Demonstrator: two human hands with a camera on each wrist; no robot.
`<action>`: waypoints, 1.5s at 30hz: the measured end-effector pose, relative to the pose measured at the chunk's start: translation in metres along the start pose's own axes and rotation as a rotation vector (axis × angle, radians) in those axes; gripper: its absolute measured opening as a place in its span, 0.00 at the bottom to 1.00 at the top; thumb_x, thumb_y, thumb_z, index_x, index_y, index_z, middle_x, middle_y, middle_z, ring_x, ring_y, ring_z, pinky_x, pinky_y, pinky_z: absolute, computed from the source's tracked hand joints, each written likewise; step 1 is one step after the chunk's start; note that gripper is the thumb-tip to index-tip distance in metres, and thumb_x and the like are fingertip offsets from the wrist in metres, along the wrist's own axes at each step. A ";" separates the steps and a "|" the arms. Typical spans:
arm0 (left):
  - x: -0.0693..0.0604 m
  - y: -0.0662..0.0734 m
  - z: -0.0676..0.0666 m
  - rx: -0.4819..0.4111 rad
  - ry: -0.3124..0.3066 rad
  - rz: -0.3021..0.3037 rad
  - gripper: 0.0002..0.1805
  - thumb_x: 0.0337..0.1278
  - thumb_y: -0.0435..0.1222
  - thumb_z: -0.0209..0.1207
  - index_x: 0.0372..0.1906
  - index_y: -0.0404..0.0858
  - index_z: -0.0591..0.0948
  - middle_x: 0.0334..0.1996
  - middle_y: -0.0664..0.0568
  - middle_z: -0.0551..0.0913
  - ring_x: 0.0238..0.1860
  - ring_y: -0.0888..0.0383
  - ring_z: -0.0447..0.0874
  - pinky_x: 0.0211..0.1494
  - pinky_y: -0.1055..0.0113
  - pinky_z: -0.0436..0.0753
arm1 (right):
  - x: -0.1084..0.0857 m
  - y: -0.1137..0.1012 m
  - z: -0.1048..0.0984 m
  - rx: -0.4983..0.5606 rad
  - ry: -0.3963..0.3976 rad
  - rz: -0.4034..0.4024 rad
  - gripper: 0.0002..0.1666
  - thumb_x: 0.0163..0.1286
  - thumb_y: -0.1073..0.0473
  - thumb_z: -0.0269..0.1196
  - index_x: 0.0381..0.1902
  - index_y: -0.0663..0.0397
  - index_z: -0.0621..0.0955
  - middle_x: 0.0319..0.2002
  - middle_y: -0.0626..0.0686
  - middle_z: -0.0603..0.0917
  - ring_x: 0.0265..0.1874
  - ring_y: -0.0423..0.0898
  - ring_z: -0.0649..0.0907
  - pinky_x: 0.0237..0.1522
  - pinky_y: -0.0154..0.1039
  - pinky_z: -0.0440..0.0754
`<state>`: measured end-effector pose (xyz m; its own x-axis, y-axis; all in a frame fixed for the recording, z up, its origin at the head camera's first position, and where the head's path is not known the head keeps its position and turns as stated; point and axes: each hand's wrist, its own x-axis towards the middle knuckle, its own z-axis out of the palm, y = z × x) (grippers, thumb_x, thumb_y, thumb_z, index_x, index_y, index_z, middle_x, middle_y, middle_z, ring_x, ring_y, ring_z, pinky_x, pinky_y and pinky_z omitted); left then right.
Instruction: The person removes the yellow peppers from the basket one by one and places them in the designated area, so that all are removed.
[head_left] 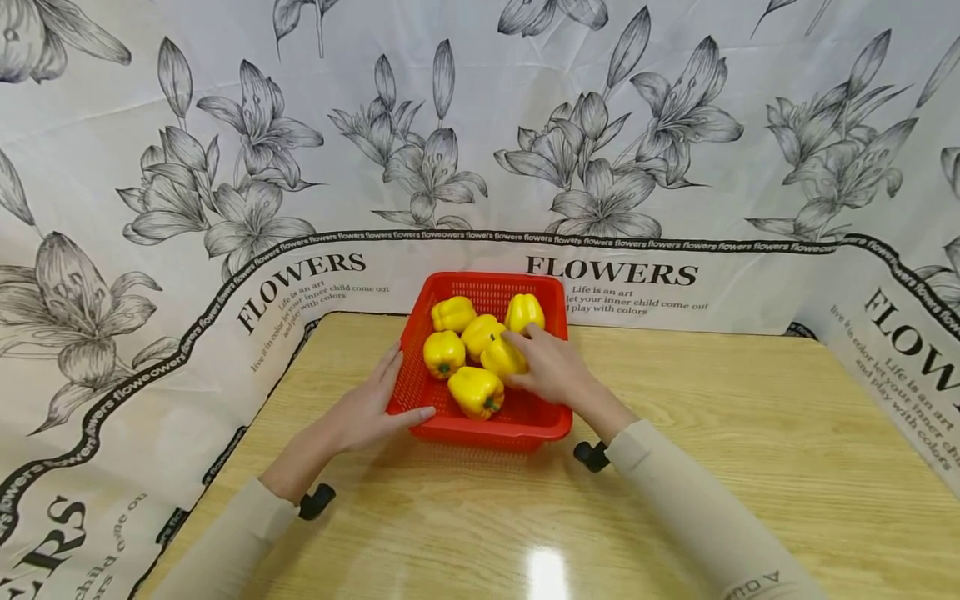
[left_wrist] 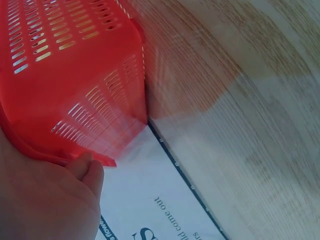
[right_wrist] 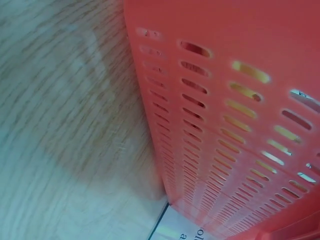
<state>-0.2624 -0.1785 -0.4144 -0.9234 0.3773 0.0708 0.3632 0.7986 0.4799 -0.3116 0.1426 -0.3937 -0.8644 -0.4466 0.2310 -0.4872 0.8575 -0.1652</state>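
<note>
A red plastic basket with slotted walls stands on the table against the back cloth and holds several yellow bell peppers. My left hand holds the basket's left rim, thumb over the edge and fingers along the outer side. In the left wrist view, the fingertips lie against the rim. Inside the basket, my right hand grips one yellow bell pepper from its right side, between thumb and fingers. The right wrist view shows only the basket's slotted wall, with yellow behind the slots; the hand is outside that view.
A light wood-grain table stretches to both sides and in front of the basket. White cloth printed with flowers and lettering hangs behind and at both sides. Dark wrist-worn pieces show beneath both wrists.
</note>
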 end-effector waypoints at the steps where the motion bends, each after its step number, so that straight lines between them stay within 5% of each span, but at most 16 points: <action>1: 0.000 0.000 0.000 -0.003 -0.001 0.002 0.67 0.53 0.77 0.53 0.84 0.42 0.41 0.84 0.54 0.36 0.77 0.39 0.59 0.71 0.39 0.69 | -0.001 0.000 0.000 0.012 0.010 0.006 0.43 0.64 0.41 0.73 0.73 0.48 0.74 0.48 0.56 0.77 0.36 0.49 0.77 0.35 0.45 0.79; 15: 0.001 0.000 0.000 -0.022 -0.004 0.011 0.67 0.53 0.77 0.53 0.84 0.42 0.39 0.84 0.53 0.35 0.79 0.40 0.53 0.73 0.39 0.66 | -0.004 0.004 -0.001 0.230 0.172 0.044 0.42 0.65 0.44 0.73 0.72 0.52 0.73 0.58 0.59 0.80 0.47 0.54 0.81 0.49 0.50 0.82; 21: -0.002 0.000 0.000 -0.023 -0.001 0.008 0.67 0.53 0.77 0.54 0.84 0.41 0.40 0.84 0.51 0.36 0.79 0.40 0.54 0.73 0.39 0.67 | -0.004 0.006 0.001 0.378 0.232 0.034 0.43 0.64 0.45 0.74 0.71 0.55 0.74 0.54 0.58 0.80 0.44 0.56 0.82 0.46 0.47 0.84; 33: 0.002 0.002 -0.002 -0.013 -0.011 0.000 0.66 0.54 0.77 0.52 0.84 0.42 0.40 0.84 0.52 0.35 0.79 0.40 0.53 0.73 0.38 0.66 | -0.006 0.015 -0.009 0.644 0.245 0.008 0.41 0.62 0.56 0.76 0.70 0.59 0.73 0.60 0.64 0.79 0.49 0.60 0.86 0.50 0.53 0.87; 45: 0.001 0.003 0.000 -0.020 -0.002 0.000 0.65 0.55 0.76 0.53 0.84 0.43 0.40 0.84 0.54 0.34 0.79 0.40 0.54 0.73 0.38 0.66 | -0.023 0.024 -0.037 0.725 0.193 0.141 0.42 0.64 0.50 0.75 0.72 0.53 0.72 0.62 0.62 0.80 0.56 0.59 0.84 0.53 0.53 0.86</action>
<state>-0.2620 -0.1761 -0.4130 -0.9229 0.3788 0.0690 0.3609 0.7888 0.4975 -0.2989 0.1823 -0.3678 -0.9198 -0.2358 0.3135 -0.3912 0.4911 -0.7783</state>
